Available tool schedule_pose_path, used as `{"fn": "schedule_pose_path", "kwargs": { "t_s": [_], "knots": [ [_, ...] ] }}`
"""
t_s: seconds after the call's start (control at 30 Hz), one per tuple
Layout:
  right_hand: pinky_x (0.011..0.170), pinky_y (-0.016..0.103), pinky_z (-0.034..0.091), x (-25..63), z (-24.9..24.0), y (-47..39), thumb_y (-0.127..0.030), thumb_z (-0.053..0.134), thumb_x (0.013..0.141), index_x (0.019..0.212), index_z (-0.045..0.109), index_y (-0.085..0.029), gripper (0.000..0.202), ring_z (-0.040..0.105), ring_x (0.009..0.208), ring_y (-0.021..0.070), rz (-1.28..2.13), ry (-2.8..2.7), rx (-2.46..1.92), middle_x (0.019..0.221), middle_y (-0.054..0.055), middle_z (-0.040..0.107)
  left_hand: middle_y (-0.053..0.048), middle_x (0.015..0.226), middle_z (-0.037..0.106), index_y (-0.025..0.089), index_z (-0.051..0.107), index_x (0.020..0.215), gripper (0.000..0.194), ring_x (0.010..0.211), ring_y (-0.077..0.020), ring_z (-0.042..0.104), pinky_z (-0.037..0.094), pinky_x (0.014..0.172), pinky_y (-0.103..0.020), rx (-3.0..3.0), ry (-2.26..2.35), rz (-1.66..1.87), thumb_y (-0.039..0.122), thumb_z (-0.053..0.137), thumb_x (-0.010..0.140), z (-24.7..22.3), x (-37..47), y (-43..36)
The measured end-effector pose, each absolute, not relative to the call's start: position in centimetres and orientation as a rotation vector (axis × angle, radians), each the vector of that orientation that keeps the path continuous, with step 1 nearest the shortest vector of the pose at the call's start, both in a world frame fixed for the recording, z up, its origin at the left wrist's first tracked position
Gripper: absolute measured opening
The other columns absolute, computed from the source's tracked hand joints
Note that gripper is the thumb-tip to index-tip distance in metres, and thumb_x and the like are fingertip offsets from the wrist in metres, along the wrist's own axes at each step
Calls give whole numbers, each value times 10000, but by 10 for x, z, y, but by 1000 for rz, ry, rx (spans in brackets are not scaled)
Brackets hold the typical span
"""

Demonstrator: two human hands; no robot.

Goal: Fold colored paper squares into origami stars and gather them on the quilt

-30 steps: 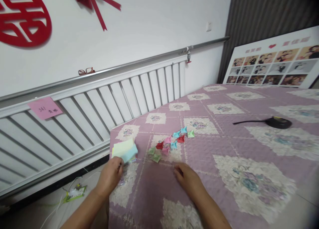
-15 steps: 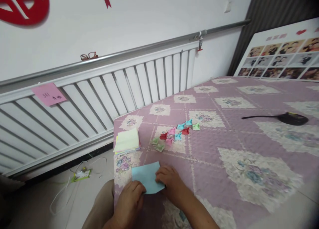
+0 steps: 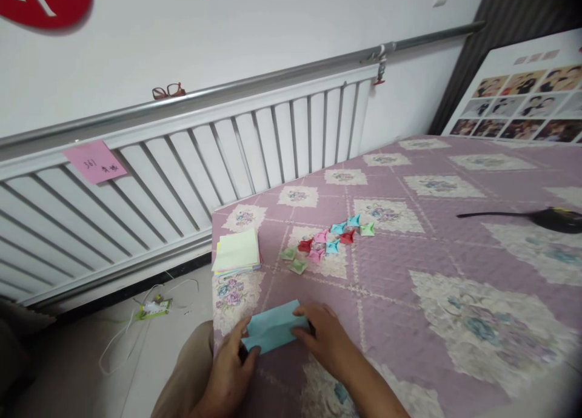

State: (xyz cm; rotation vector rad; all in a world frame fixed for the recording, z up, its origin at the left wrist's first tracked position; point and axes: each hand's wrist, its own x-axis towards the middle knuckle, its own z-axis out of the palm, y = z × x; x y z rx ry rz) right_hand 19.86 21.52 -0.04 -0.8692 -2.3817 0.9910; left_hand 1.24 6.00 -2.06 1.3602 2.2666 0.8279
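The blue sheet (image 3: 275, 327) is positioned at the near edge of the cloth-covered surface (image 3: 382, 269), directly in front of the person. Its left end is pinched by the left hand (image 3: 236, 354), with the thumb laid along the near edge and the fingers curled at the corner. Its right end is gripped between the thumb and fingers of the right hand (image 3: 322, 336). Through support at both ends, the sheet is presumably kept square and prevented from sliding. A crease is visible along its length; whether the near strip is doubled over cannot be told.

The paper stack (image 3: 236, 251) is placed beyond the left hand, at the surface's left edge, where it can probably be reached without the working area being obstructed. Small folded paper pieces (image 3: 332, 247) in green, red, pink and blue are set in loose rows, right of the stack and beyond the sheet, apparently so that they are not disturbed by the hands.
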Motion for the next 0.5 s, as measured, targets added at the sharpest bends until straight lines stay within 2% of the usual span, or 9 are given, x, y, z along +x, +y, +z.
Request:
{"fn": "schedule_pose_path", "kwargs": {
  "t_s": [0.1, 0.2, 0.27, 0.33, 0.4, 0.5],
  "knots": [
    [894, 366, 346, 191, 0, 216, -258, 559, 775, 1138, 594, -225, 366, 592, 943, 227, 995, -2341, -1031, 1011, 55, 678, -47, 1005, 651, 193, 185, 1454, 682, 898, -187, 631, 496, 813, -295, 1297, 2305, 751, 278, 480, 845, -15, 16, 66],
    [909, 373, 338, 184, 0, 216, -224, 557, 762, 1216, 561, -228, 453, 610, 934, 231, 970, -2348, -1150, 1007, 60, 689, 25, 774, 599, 162, -12, 1475, 802, 693, -164, 607, 494, 695, -276, 1279, 2348, 743, 270, 475, 847, -13, 16, 69],
    [925, 382, 325, 182, 1, 216, -204, 560, 755, 1231, 556, -237, 477, 615, 944, 236, 954, -2368, -1179, 1017, 64, 692, 5, 858, 599, 169, -90, 1466, 851, 750, -167, 612, 499, 736, -295, 1318, 2380, 798, 268, 484, 847, -16, 12, 67],
    [939, 391, 313, 180, 0, 216, -197, 564, 754, 1243, 550, -247, 492, 616, 955, 238, 939, -2383, -1196, 1028, 66, 691, -80, 1112, 578, 204, -67, 1470, 848, 990, -215, 594, 481, 874, -373, 1446, 2441, 829, 281, 503, 847, -23, 10, 62],
    [942, 396, 310, 179, -1, 216, -198, 568, 756, 1259, 539, -244, 505, 613, 970, 243, 927, -2398, -1215, 1025, 71, 690, -135, 1346, 456, 258, 66, 1474, 784, 1232, -286, 455, 399, 1001, -476, 1691, 2472, 754, 269, 528, 840, -30, 11, 57],
    [944, 397, 307, 178, -2, 216, -192, 569, 764, 1275, 525, -231, 515, 604, 1011, 247, 909, -2422, -1218, 1054, 84, 682, -108, 1477, 340, 321, 250, 1435, 736, 1361, -342, 281, 293, 1066, -575, 2101, 2279, 448, 240, 605, 796, -37, 20, 53]
  ]
}}
